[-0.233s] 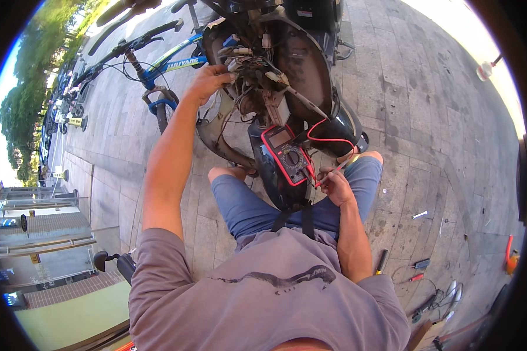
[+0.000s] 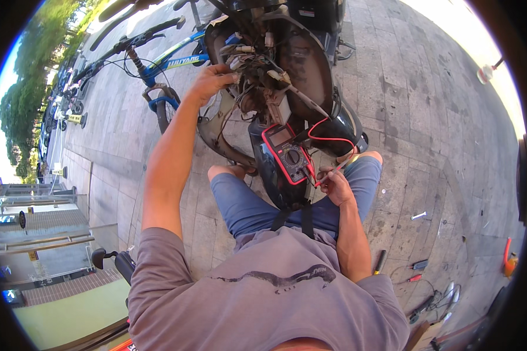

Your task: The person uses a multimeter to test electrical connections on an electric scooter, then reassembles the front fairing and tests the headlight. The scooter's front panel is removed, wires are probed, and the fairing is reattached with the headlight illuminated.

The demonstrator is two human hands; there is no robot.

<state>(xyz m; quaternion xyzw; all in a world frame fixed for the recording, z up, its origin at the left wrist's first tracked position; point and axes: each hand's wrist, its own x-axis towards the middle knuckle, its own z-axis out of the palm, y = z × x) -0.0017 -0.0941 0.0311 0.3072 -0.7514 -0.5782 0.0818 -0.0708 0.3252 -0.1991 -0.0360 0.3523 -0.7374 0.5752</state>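
An opened dark scooter front (image 2: 304, 64) exposes a tangle of wires and pale connectors (image 2: 246, 61). My left hand (image 2: 214, 82) pinches something among those wires at their left edge; what exactly is hard to make out. A red-and-black multimeter (image 2: 287, 153) lies on the scooter's black front fender (image 2: 281, 196), between my knees. My right hand (image 2: 337, 187) grips a test probe (image 2: 341, 167) just right of the meter, with a red lead (image 2: 328, 139) looping above it.
A blue bicycle (image 2: 175, 63) stands at the upper left. On the paving at the right lie a wrench (image 2: 418, 215), a black-and-yellow tool (image 2: 380, 262), a red-handled tool (image 2: 415, 277) and tangled cables (image 2: 436, 301). Parked scooters (image 2: 76, 108) and a shopfront (image 2: 41, 234) are at the left.
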